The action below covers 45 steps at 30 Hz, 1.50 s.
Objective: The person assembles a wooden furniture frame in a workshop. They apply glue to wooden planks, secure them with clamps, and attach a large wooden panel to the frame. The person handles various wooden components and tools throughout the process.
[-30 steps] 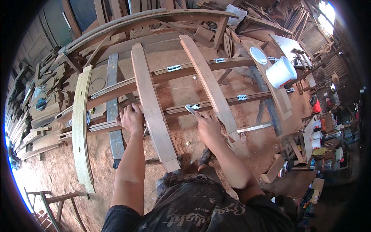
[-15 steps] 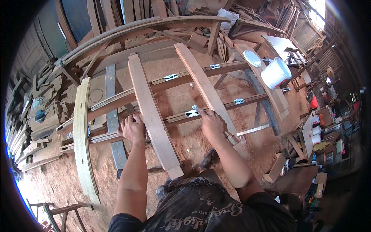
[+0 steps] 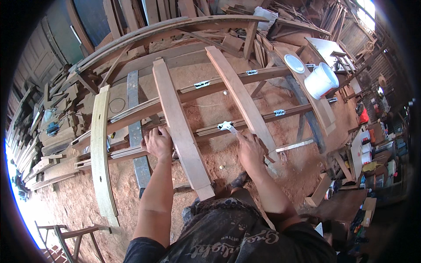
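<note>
Wooden plank (image 3: 182,131): left hand (image 3: 158,142) curled against its edge; right hand (image 3: 251,149) gripping a metal clamp (image 3: 226,126) on the rail (image 3: 245,122).

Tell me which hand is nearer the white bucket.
Right. The right hand sits at the rail, below-left of the white bucket; the left hand rests beyond the middle plank, farther away.
</note>
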Each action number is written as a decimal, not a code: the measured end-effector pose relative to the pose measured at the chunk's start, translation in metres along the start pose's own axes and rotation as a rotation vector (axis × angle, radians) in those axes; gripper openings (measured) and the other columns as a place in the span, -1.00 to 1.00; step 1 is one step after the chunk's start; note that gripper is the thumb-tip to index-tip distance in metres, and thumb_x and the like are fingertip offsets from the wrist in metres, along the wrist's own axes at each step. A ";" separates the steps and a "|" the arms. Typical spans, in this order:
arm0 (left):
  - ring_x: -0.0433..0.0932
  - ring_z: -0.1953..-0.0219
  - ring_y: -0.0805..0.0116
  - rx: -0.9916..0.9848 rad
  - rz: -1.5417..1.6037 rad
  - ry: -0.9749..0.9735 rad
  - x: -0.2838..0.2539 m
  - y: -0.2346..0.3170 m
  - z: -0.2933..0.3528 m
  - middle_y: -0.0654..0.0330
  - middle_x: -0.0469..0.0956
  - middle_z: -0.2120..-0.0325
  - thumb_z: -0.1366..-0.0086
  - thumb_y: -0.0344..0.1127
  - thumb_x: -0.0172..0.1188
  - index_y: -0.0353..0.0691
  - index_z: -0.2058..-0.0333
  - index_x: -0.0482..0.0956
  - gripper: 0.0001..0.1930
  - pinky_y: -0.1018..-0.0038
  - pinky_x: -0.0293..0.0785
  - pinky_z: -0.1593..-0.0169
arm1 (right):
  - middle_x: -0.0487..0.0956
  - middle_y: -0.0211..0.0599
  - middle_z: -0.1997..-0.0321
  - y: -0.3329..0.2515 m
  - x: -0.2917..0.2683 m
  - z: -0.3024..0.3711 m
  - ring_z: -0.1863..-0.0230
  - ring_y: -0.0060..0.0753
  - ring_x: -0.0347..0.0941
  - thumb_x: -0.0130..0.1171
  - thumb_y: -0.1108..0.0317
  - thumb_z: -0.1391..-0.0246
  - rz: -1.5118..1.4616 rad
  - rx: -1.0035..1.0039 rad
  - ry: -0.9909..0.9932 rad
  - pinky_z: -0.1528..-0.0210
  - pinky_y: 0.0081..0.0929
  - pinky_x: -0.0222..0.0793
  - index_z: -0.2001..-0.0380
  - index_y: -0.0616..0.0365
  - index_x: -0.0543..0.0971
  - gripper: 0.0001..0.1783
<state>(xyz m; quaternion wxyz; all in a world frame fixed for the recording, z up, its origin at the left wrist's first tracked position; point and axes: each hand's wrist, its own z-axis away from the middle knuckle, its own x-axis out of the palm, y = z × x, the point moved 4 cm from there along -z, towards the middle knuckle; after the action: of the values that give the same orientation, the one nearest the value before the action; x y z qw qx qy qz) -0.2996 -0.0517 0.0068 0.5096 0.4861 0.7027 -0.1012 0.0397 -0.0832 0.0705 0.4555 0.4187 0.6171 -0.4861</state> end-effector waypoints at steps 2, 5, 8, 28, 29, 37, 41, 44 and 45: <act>0.58 0.13 0.24 0.002 0.005 0.017 0.000 0.000 0.000 0.26 0.71 0.28 -0.33 -0.04 0.02 -0.03 0.38 0.72 -0.67 0.10 0.15 -0.23 | 0.56 -0.14 0.05 -0.007 -0.005 -0.008 -0.05 -0.01 0.50 0.12 0.47 -0.10 0.080 -0.136 0.062 -0.10 -0.17 0.48 -0.18 -0.04 0.56 -0.47; 0.58 0.13 0.24 0.009 0.016 0.028 0.001 0.001 0.000 0.27 0.71 0.28 -0.34 -0.03 0.02 -0.03 0.39 0.72 -0.66 0.10 0.15 -0.23 | 0.56 -0.14 0.07 -0.005 -0.004 -0.016 -0.03 -0.03 0.51 0.09 0.48 -0.12 0.084 -0.100 -0.010 -0.07 -0.17 0.50 -0.17 -0.05 0.57 -0.48; 0.58 0.14 0.24 0.009 0.012 0.024 0.002 0.001 0.000 0.28 0.71 0.30 -0.34 -0.02 0.02 -0.02 0.40 0.72 -0.65 0.11 0.15 -0.23 | 0.55 -0.12 0.01 0.006 -0.011 -0.014 -0.02 0.06 0.53 0.10 0.45 -0.18 0.049 0.012 0.046 -0.02 -0.05 0.49 -0.18 -0.10 0.57 -0.52; 0.56 0.06 0.26 -0.034 0.043 -0.067 -0.003 -0.001 0.000 0.27 0.70 0.24 -0.36 -0.03 -0.01 -0.04 0.33 0.71 -0.66 0.10 0.10 -0.27 | 0.62 0.04 0.10 -0.005 -0.023 -0.008 0.17 0.19 0.60 0.08 0.39 -0.23 0.030 -0.122 -0.016 0.12 0.00 0.52 -0.20 -0.07 0.51 -0.55; 0.55 0.01 0.25 -0.046 0.041 -0.102 -0.002 -0.002 0.000 0.26 0.70 0.20 -0.37 -0.03 -0.03 -0.05 0.29 0.71 -0.64 0.08 0.07 -0.29 | 0.62 0.04 0.09 0.002 -0.034 -0.018 0.17 0.17 0.61 0.08 0.40 -0.23 0.046 -0.126 -0.046 0.12 -0.01 0.53 -0.17 -0.07 0.53 -0.57; 0.58 0.22 0.28 0.010 0.066 0.101 -0.012 0.001 -0.002 0.29 0.69 0.39 -0.30 -0.08 0.08 -0.03 0.47 0.70 -0.71 0.19 0.19 -0.20 | 0.70 -0.09 0.23 0.002 -0.030 -0.149 0.33 -0.14 0.66 0.12 0.52 -0.06 0.251 -0.169 -0.656 0.28 -0.19 0.59 -0.09 -0.05 0.62 -0.51; 0.57 0.21 0.28 -0.001 0.059 0.069 -0.013 0.001 -0.001 0.29 0.69 0.39 -0.28 -0.09 0.10 -0.03 0.48 0.70 -0.72 0.19 0.19 -0.20 | 0.71 -0.16 0.12 0.013 -0.044 -0.146 0.15 -0.12 0.66 0.07 0.46 -0.16 -0.205 0.092 -0.886 0.09 -0.29 0.56 -0.11 -0.12 0.64 -0.54; 0.57 0.20 0.27 0.007 0.037 0.101 -0.012 0.001 0.000 0.30 0.70 0.39 -0.26 -0.09 0.11 -0.03 0.48 0.70 -0.73 0.19 0.19 -0.21 | 0.68 -0.06 0.13 0.016 -0.053 -0.112 0.14 -0.06 0.64 0.11 0.37 -0.23 -0.061 -0.074 -0.584 0.10 -0.18 0.56 -0.16 -0.15 0.60 -0.56; 0.57 0.20 0.27 -0.010 0.060 0.065 -0.010 0.000 0.000 0.30 0.70 0.39 -0.26 -0.09 0.11 -0.03 0.49 0.70 -0.73 0.19 0.20 -0.20 | 0.67 -0.04 0.14 0.013 -0.053 -0.096 0.16 -0.04 0.63 0.11 0.36 -0.23 0.005 -0.140 -0.461 0.12 -0.15 0.57 -0.18 -0.16 0.59 -0.56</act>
<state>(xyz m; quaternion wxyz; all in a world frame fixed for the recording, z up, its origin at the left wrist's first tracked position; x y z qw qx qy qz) -0.2999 -0.0570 0.0148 0.4917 0.5076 0.7044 -0.0666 0.0502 0.0092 0.1296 0.6135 0.2657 0.5281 -0.5235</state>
